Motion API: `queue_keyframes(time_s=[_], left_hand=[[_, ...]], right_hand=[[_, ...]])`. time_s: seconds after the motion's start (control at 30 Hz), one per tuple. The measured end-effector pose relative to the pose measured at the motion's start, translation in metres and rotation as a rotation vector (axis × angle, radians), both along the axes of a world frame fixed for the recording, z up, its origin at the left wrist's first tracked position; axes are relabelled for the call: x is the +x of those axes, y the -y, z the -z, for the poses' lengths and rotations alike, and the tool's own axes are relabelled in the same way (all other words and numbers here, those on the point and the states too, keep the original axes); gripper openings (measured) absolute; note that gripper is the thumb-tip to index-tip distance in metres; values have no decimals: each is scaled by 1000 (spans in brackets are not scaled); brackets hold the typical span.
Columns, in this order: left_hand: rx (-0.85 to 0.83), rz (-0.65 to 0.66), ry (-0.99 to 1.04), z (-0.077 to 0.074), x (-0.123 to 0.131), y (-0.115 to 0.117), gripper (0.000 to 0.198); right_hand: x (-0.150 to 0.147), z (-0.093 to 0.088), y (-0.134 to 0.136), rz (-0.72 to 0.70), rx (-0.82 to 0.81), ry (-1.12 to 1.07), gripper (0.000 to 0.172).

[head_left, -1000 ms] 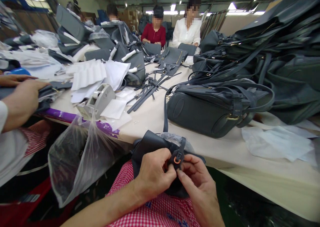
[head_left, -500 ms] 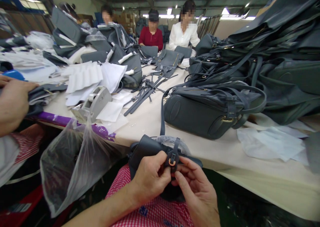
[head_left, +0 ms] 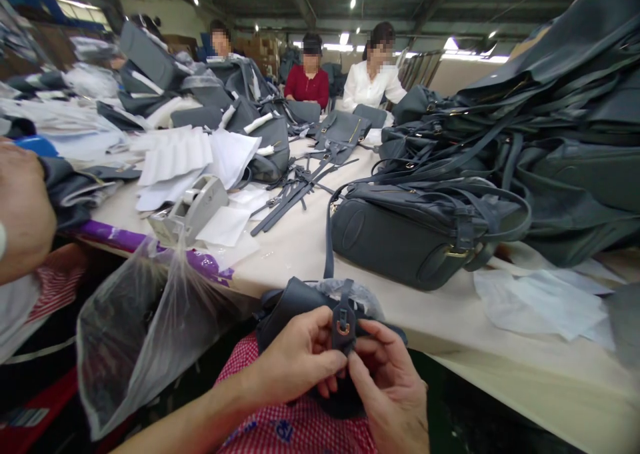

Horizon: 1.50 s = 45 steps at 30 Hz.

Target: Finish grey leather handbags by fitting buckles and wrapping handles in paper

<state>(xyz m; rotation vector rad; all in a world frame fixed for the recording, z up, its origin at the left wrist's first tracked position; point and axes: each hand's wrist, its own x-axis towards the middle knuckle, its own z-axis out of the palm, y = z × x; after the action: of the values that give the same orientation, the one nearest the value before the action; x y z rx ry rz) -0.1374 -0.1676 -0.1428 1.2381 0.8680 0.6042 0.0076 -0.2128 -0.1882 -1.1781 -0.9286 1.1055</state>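
A dark blue-grey leather bag (head_left: 294, 307) rests against my lap at the table's edge. On it a leather strap tab (head_left: 343, 342) carries a small gold-coloured buckle (head_left: 343, 329), which faces me. From the left side, my left hand (head_left: 303, 354) pinches the tab, thumb near its lower end. My right hand (head_left: 391, 377) grips the same tab from the right, thumb and fingertips at its lower edge. The two thumbs almost meet below the buckle. Clear plastic (head_left: 360, 291) shows behind the strap. The bag's lower part is hidden by my hands.
Just beyond stands a finished-looking dark bag (head_left: 395, 237), with a high pile of bags (head_left: 575, 167) to its right. Loose straps (head_left: 295, 201), a tape dispenser (head_left: 193, 207) and white paper (head_left: 175, 161) lie leftward. A plastic sack (head_left: 125, 341) hangs off the table edge. A co-worker's hand (head_left: 25, 207) is at left.
My left thumb has straightened along the tab's lower end, and more of the tab below the buckle shows. The camera view has tilted slightly up. The co-worker's hand at left has shifted left.
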Motion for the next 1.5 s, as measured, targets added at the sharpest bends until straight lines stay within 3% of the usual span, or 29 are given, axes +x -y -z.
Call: queue_keyframes(time_s=[0.07,0.13,0.27,0.33,0.43,0.5,0.6,0.7,0.87,1.0,1.1,1.2,1.3,1.4,1.5], left_hand=[[-180,3,112,0,-2,-4,29],[-242,-21,183,-1,-5,-8,33],[-117,-115,175,0,-4,-4,24],[133,-174,80,5,-2,2,20],[754,-244,-110,14,-2,10,24],[1110,-247,-231,19,-2,10,15],[1283,-290,-334,23,1,5,19],[1289,-349,-336,24,7,1,20],[1327,-369,-360,22,13,1,19],[1367,-361,-425,21,13,0,22],[1387,-285,-432,22,10,1,23],[1214,-265,-499,21,5,3,15],[960,-245,-550,15,0,5,8],[741,-193,-559,3,-4,4,12],[549,-118,-444,-9,-5,-1,25]], right_hand=[[3,5,1,9,50,140,34],[6,12,1,8,100,281,29],[9,18,3,22,138,422,26],[6,15,4,38,132,416,24],[-1,9,5,121,133,422,21],[-5,6,5,171,169,492,18],[-8,7,8,161,227,598,13],[-13,12,13,151,177,566,12],[-21,22,16,82,57,240,21],[-22,31,18,132,181,481,19],[-14,35,19,126,255,587,22],[-5,30,16,37,163,490,24],[-3,20,13,29,181,485,26],[-9,12,11,74,243,486,30],[-13,7,9,22,296,476,32]])
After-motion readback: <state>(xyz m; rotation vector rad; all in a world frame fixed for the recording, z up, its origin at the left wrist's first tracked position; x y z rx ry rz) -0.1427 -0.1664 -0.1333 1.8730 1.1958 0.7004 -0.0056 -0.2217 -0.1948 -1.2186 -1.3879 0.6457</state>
